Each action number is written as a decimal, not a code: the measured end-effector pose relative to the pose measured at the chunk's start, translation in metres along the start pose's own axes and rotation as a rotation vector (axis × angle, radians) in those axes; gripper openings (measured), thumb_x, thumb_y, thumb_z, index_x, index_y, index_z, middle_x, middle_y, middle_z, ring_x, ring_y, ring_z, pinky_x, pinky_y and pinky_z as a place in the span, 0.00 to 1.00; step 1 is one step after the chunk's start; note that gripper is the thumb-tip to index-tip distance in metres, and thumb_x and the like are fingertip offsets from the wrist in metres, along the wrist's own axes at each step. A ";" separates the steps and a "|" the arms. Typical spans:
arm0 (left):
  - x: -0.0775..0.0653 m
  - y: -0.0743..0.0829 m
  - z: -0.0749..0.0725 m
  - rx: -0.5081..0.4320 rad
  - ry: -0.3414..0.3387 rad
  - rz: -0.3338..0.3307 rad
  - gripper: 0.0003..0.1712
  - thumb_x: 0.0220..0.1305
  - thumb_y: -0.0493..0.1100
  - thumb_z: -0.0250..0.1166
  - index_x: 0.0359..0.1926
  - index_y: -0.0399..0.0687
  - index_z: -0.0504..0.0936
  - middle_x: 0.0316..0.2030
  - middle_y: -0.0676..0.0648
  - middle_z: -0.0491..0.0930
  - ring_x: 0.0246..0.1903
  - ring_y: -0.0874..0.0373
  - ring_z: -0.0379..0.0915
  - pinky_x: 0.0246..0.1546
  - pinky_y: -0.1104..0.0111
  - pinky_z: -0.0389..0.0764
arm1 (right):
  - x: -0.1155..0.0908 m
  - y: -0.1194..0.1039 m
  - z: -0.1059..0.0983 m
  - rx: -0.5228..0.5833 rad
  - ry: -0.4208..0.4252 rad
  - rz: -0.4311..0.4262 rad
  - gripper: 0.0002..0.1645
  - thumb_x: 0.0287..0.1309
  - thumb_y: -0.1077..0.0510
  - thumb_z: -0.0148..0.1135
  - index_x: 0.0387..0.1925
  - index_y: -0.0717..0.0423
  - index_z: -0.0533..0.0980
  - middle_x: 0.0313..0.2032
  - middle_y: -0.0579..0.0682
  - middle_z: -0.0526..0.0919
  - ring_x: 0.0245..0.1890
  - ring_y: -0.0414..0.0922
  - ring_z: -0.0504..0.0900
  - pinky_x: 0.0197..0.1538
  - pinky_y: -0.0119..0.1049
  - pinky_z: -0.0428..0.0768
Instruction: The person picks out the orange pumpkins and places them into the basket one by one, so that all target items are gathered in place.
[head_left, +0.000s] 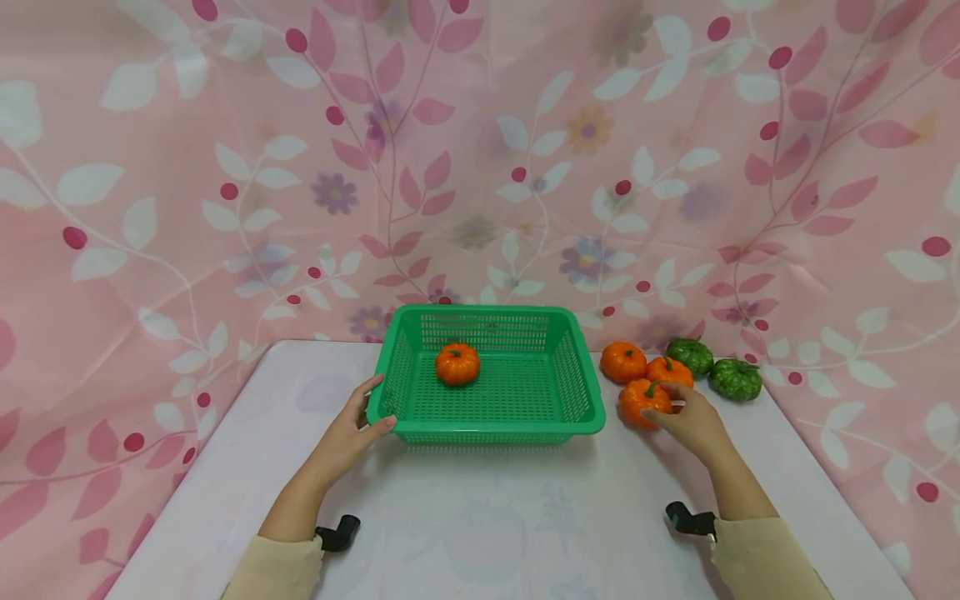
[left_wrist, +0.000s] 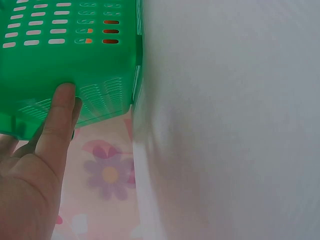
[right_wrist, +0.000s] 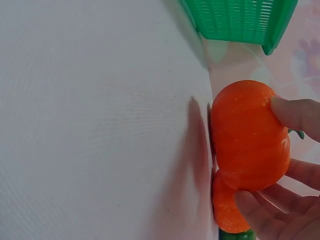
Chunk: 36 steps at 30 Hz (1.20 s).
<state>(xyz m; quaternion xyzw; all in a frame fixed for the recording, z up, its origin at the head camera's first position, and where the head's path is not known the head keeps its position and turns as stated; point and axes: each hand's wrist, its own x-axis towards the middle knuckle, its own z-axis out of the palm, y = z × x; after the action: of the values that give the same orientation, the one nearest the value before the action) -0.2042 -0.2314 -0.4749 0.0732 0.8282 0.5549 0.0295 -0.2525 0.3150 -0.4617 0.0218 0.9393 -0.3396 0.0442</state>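
A green plastic basket [head_left: 487, 428] with slotted walls stands on the table. My left hand [head_left: 345, 440] grips its near left corner, thumb against the front wall and fingers along the left side. One small orange pumpkin [head_left: 459, 367] lies inside the basket, left of its middle. To the right of the basket, my right hand [head_left: 699, 422] holds another orange pumpkin [right_wrist: 250, 135] with a green stem between thumb and fingers. In the right wrist view this pumpkin partly covers a second orange one [right_wrist: 230, 207] behind it.
Two more orange pumpkins, one at the back left [head_left: 622, 362] and one just behind the held one [head_left: 670, 371], sit close together. Two green mottled pumpkins [head_left: 690, 357] [head_left: 736, 380] stand at their right. A pink floral curtain [head_left: 480, 167] hangs behind the white table [head_left: 480, 517].
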 end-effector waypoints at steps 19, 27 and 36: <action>-0.001 0.003 0.000 0.014 -0.003 -0.008 0.45 0.71 0.49 0.63 0.79 0.58 0.47 0.73 0.34 0.57 0.69 0.34 0.60 0.63 0.41 0.66 | -0.012 -0.013 -0.017 0.037 0.026 -0.028 0.54 0.58 0.34 0.67 0.72 0.64 0.61 0.67 0.74 0.62 0.61 0.70 0.69 0.56 0.61 0.77; -0.002 0.003 -0.001 0.007 -0.009 -0.014 0.46 0.71 0.50 0.63 0.80 0.59 0.46 0.74 0.34 0.56 0.69 0.35 0.59 0.63 0.41 0.66 | -0.020 -0.022 -0.026 0.088 0.044 -0.040 0.56 0.57 0.34 0.68 0.74 0.63 0.60 0.69 0.72 0.62 0.62 0.69 0.70 0.56 0.60 0.77; -0.001 0.002 -0.001 -0.010 -0.012 -0.008 0.47 0.71 0.50 0.64 0.80 0.59 0.46 0.73 0.34 0.57 0.69 0.37 0.60 0.63 0.43 0.68 | -0.027 -0.032 -0.033 0.114 0.073 -0.090 0.54 0.58 0.35 0.68 0.75 0.59 0.60 0.69 0.69 0.64 0.63 0.69 0.70 0.56 0.59 0.78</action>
<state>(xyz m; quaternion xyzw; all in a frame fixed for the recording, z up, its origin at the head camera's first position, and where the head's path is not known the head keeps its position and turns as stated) -0.2029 -0.2317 -0.4724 0.0728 0.8254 0.5587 0.0369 -0.2302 0.3112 -0.4129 -0.0055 0.9195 -0.3930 -0.0065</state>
